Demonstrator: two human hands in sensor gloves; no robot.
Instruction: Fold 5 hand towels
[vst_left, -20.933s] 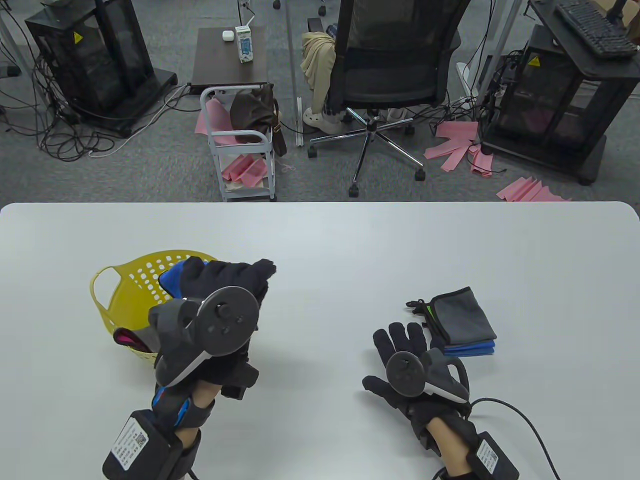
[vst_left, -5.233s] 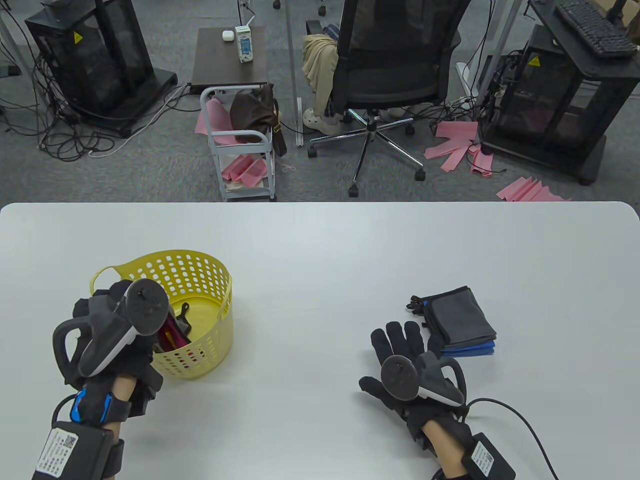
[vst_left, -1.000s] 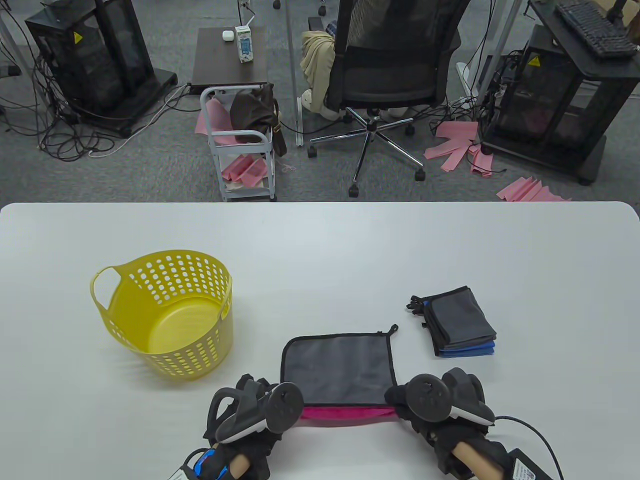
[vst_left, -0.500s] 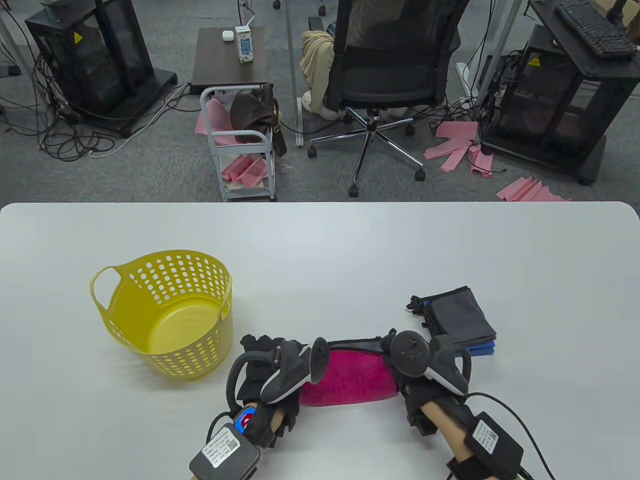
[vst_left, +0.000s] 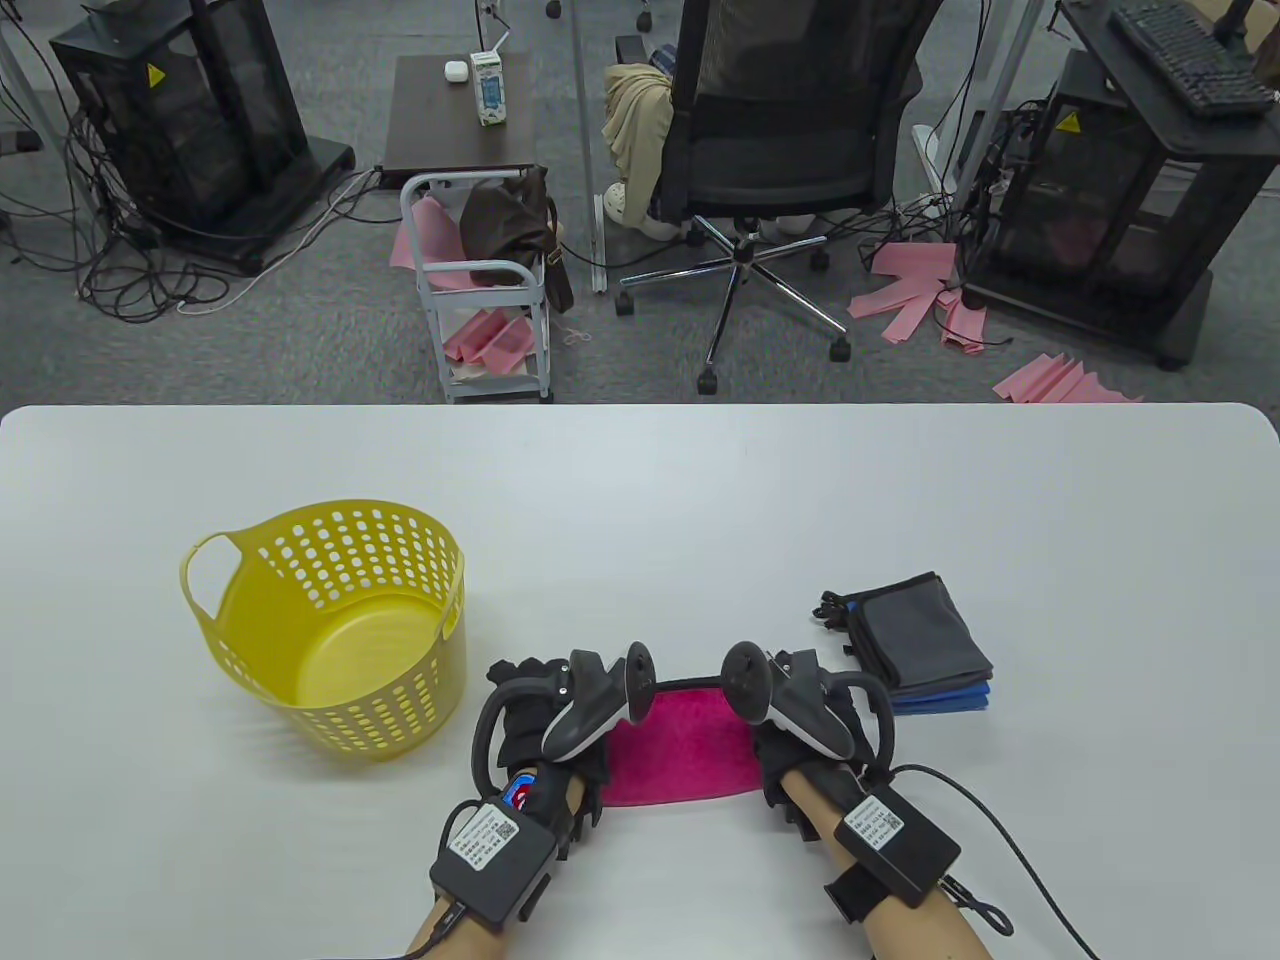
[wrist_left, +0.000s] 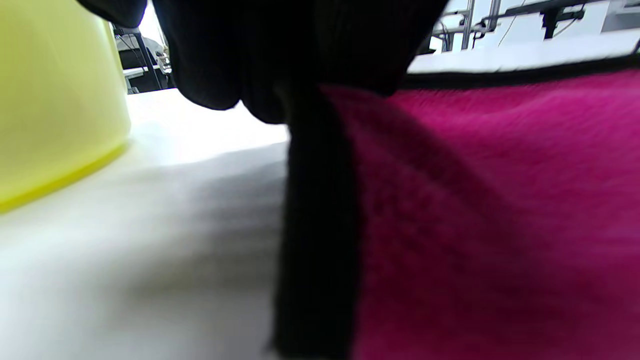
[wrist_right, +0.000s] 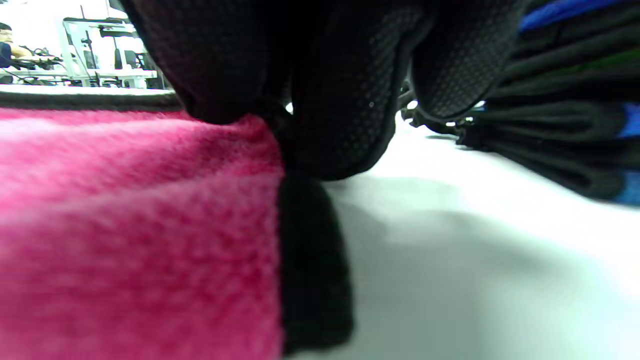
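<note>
A hand towel (vst_left: 680, 752), pink side up with black trim, lies folded in half near the table's front edge. My left hand (vst_left: 522, 692) pinches its far left corner and my right hand (vst_left: 803, 668) pinches its far right corner. In the left wrist view gloved fingers (wrist_left: 280, 60) sit on the towel's (wrist_left: 500, 225) black-trimmed side edge. In the right wrist view fingers (wrist_right: 340, 100) close on the towel's (wrist_right: 125, 225) right edge. A stack of folded grey and blue towels (vst_left: 925, 640) lies just right of my right hand, also visible as the stack (wrist_right: 550, 125) in the right wrist view.
A yellow perforated basket (vst_left: 400, 700) with nothing in it stands left of my left hand; its wall (wrist_left: 55, 100) fills the left wrist view's left side. Beyond the table's far edge are an office chair (vst_left: 780, 130) and a small cart (vst_left: 480, 290).
A second ago the towel lay flat, grey side up, both hands at its near edge. They carried that edge over to the far edge, so it now lies doubled, pink side up.
</note>
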